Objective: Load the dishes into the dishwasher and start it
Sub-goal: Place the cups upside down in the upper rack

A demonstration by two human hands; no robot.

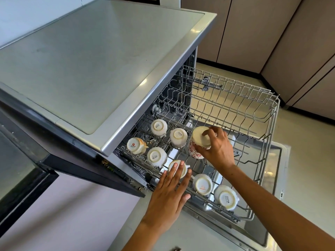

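Note:
The dishwasher's upper wire rack [268, 134] is pulled out over the open door [277, 220]. Several white cups sit upside down in it, among them one at the back [158, 127] and one at the front right [225, 197]. My right hand [216, 148] grips an upturned mug with a red flower pattern [196, 143] just above the rack's middle. My left hand [170, 192] lies with straight fingers on an upturned white cup [182, 173] at the rack's near side.
The dishwasher's grey top [90, 57] fills the upper left. The right half of the rack holds nothing. Brown cabinet doors [272, 33] line the far wall, with pale floor between.

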